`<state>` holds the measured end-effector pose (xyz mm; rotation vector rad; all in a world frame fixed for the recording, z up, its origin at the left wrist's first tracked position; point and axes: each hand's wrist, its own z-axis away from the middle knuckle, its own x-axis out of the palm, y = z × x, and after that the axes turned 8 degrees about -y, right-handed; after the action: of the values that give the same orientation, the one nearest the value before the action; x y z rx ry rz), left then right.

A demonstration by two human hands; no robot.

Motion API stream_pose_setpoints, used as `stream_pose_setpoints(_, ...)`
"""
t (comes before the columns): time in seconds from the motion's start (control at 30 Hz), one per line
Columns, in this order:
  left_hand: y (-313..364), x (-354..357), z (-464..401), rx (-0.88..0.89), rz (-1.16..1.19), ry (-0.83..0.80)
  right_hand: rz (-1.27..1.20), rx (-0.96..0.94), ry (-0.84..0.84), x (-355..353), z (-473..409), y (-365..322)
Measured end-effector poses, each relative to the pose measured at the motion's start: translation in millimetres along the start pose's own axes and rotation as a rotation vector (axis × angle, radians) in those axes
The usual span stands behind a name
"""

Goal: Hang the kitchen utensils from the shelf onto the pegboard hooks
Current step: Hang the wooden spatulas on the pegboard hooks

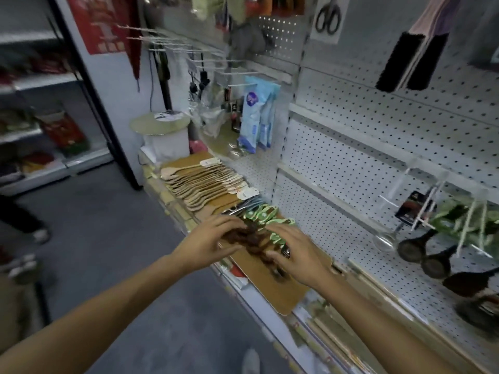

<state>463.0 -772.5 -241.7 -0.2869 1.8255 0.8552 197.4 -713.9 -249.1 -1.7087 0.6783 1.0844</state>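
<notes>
Dark utensils (251, 237) gripped between left hand (213, 242), right hand (299, 259).

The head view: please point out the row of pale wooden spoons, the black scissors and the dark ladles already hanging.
pale wooden spoons (201, 182), head view, middle of the row
black scissors (328, 18), head view, the handles
dark ladles (411, 248), head view, leftmost bowl

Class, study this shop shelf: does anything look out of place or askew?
Nothing looks damaged or spilled. The dark utensils under both hands lie in a loose heap, unlike the neatly fanned wooden spoons beside them.
</notes>
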Motion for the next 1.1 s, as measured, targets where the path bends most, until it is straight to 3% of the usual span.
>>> stream_pose_setpoints(0.57, -254, -34, -81, -0.251, 0.061, -0.119, -0.103, 0.038, -0.175, 111, -276, 51)
stream_pose_setpoints(0.8, -371, 1, -130, -0.277, 0.078, -0.262, -0.122, 0.269, -0.275, 174, -364, 89)
stream_pose_setpoints(1.1, -543, 113, -215, -0.325, 0.019, -0.434, -0.173, 0.682, -0.336, 316, -480, 170)
